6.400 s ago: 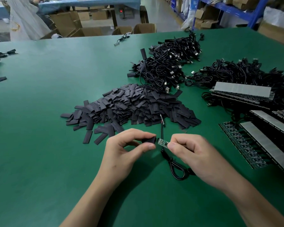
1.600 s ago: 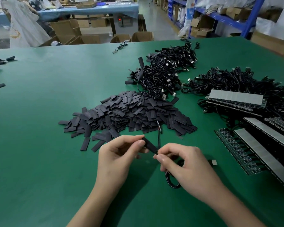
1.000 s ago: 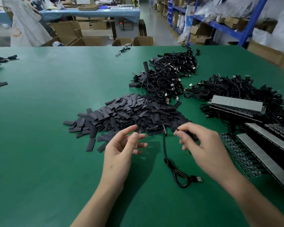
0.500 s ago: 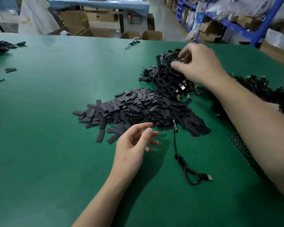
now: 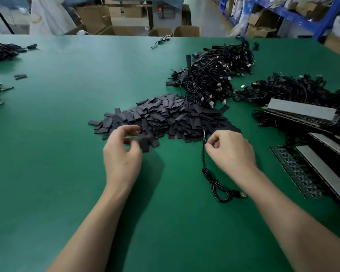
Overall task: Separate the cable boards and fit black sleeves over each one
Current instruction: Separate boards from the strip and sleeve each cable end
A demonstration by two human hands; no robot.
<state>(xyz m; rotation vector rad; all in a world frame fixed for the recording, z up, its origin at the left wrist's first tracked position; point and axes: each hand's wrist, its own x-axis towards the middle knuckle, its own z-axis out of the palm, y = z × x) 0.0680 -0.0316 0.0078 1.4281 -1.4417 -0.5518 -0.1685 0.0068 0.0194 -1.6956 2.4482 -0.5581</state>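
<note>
The left hand (image 5: 124, 152) curls over the sleeve pile (image 5: 165, 118) at its near edge; blur hides any pinch. The cable (image 5: 203, 158) runs near-to-far, just left of the right hand (image 5: 231, 152) and its curled fingers; grip unclear.

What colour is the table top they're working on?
The table top is plain green, seen clearly in the head view.

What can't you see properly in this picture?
Head view:
- Left hand: motion blur hides whether it grips a sleeve.
- Right hand: curled fingers hide whether it pinches the cable.
- Board panels: cut off by the right edge.
</note>
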